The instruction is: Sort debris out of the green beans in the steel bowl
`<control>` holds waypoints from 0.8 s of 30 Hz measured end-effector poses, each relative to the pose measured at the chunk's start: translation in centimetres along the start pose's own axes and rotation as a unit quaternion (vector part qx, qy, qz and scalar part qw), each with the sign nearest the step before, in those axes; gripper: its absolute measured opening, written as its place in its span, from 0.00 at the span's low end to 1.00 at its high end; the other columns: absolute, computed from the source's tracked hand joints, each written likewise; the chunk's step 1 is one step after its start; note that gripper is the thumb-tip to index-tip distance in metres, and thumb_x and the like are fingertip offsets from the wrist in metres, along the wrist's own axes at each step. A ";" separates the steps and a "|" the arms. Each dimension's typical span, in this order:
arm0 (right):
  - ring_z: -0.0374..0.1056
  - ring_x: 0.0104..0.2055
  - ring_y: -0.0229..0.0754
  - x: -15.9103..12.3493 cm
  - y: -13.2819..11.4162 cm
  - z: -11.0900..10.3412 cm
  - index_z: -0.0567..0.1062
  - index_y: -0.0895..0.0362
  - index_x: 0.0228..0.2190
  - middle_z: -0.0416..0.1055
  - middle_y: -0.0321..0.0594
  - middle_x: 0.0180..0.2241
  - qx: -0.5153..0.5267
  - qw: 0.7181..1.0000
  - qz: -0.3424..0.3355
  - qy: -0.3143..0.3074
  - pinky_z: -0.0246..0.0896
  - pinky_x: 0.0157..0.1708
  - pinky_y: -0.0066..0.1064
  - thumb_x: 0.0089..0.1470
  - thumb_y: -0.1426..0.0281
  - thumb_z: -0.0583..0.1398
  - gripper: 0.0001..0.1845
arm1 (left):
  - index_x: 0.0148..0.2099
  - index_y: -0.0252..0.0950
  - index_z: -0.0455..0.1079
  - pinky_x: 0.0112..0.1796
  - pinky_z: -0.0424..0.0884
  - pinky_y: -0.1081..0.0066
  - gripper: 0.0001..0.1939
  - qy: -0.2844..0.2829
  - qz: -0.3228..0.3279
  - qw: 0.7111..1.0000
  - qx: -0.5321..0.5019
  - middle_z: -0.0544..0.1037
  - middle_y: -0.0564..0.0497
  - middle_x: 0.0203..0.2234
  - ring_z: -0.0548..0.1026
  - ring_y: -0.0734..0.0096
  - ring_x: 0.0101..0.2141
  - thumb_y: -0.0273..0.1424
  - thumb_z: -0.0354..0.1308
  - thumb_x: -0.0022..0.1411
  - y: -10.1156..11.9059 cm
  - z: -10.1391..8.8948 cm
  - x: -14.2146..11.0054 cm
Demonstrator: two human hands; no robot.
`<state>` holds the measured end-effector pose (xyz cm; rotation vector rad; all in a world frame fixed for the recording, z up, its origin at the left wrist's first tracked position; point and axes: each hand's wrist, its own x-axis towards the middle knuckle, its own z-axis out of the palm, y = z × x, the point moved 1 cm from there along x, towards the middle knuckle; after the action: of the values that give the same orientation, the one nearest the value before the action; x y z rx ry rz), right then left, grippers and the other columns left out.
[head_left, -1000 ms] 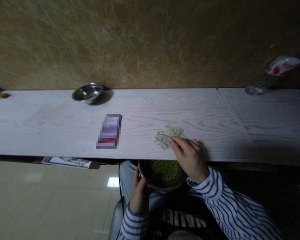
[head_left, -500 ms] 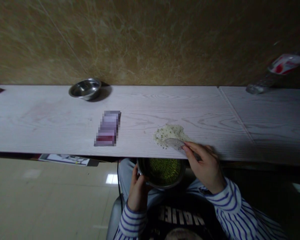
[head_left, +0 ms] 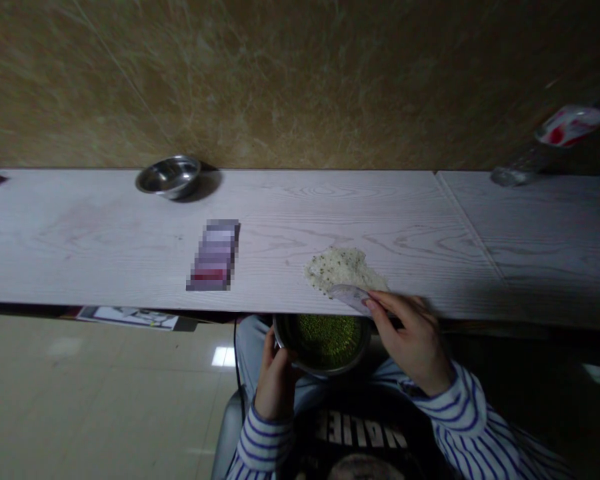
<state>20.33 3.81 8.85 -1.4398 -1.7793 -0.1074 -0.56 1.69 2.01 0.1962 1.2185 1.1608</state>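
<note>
My left hand grips the left rim of a metal bowl, held below the table's front edge. Small green beans, like mung beans, lie inside it. In my right hand is a thin, translucent plastic scraper, pinched between thumb and fingers and tilted on the tabletop near the edge. Just beyond it spreads a pile of white rice-like grains with a few green beans scattered through it. Part of the bowl's far side is hidden under the table edge.
A second metal bowl stands by the wall at the back left. The pale wooden table also carries a blurred-out, phone-shaped flat object and, at the back right, a clear bottle with a red and white label.
My right hand has drawn the scraper a little toward the table's front edge, off the near side of the pile. My left hand and the bowl have stayed nearly still.
</note>
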 end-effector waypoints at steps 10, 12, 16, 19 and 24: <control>0.76 0.30 0.42 -0.4 0.0 -0.5 0.77 0.56 0.38 0.81 0.40 0.31 0.011 1.000 0.005 -0.008 0.68 0.34 0.35 0.57 0.74 0.62 0.06 | 0.53 0.43 0.68 0.25 0.66 0.75 0.29 -0.015 0.001 1.000 -0.001 0.76 0.52 0.34 0.70 0.69 0.31 0.25 0.60 0.46 0.0 0.0 0.0; 0.76 0.31 0.43 -0.5 -0.1 -0.5 0.77 0.55 0.38 0.81 0.40 0.31 0.011 1.000 0.007 -0.012 0.68 0.35 0.35 0.57 0.74 0.62 0.06 | 0.52 0.43 0.69 0.27 0.66 0.74 0.28 -0.011 0.000 1.000 0.006 0.76 0.52 0.34 0.70 0.69 0.31 0.25 0.60 0.45 -0.1 -0.1 0.1; 0.77 0.32 0.43 -0.5 -0.2 -0.3 0.78 0.54 0.38 0.81 0.41 0.32 0.009 1.000 0.013 -0.012 0.68 0.35 0.36 0.58 0.74 0.61 0.07 | 0.52 0.44 0.69 0.29 0.69 0.71 0.30 -0.001 0.002 1.000 0.016 0.75 0.52 0.36 0.71 0.68 0.31 0.27 0.62 0.43 -0.3 -0.4 0.5; 0.77 0.32 0.44 -0.3 -0.1 -0.1 0.78 0.54 0.38 0.82 0.41 0.32 0.004 1.000 0.012 -0.009 0.68 0.35 0.36 0.58 0.73 0.60 0.07 | 0.53 0.45 0.69 0.30 0.69 0.70 0.31 0.000 0.007 1.000 0.021 0.75 0.51 0.39 0.71 0.66 0.33 0.28 0.62 0.43 -0.4 -0.5 0.6; 0.77 0.32 0.44 0.0 0.1 0.0 0.78 0.54 0.38 0.82 0.41 0.32 0.002 1.000 0.019 -0.007 0.68 0.35 0.37 0.58 0.73 0.60 0.07 | 0.53 0.43 0.69 0.29 0.70 0.70 0.30 -0.005 0.010 1.000 0.014 0.76 0.50 0.38 0.71 0.67 0.32 0.28 0.61 0.44 -0.2 -0.3 0.4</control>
<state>20.36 3.86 8.81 -1.4730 -1.7627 -0.0736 -0.72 1.75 1.47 0.2360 1.2258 1.1598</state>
